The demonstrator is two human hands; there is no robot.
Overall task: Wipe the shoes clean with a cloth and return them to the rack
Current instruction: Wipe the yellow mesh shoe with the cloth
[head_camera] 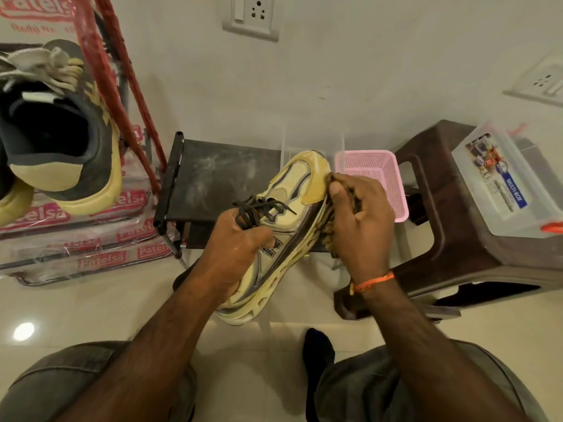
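A pale yellow sneaker [292, 205] with dark laces is held in the air at the centre, toe pointing away. My left hand [237, 254] grips it from the left, fingers curled into its opening by the laces. My right hand [362, 217] holds a dark brownish cloth [330, 226] bunched in curled fingers and presses it against the shoe's right side near the sole. A low black shoe rack [213, 175] stands behind the shoe. A dark grey and yellow sneaker [61, 135] sits on a red-framed stand at the upper left.
A pink mesh basket [380, 175] sits right of the rack. A brown plastic stool [447, 214] carries a clear lidded box [505, 184]. Wrapped packs labelled Patelsa [91, 248] are stacked at the left. The floor is pale tile; my knees fill the bottom edge.
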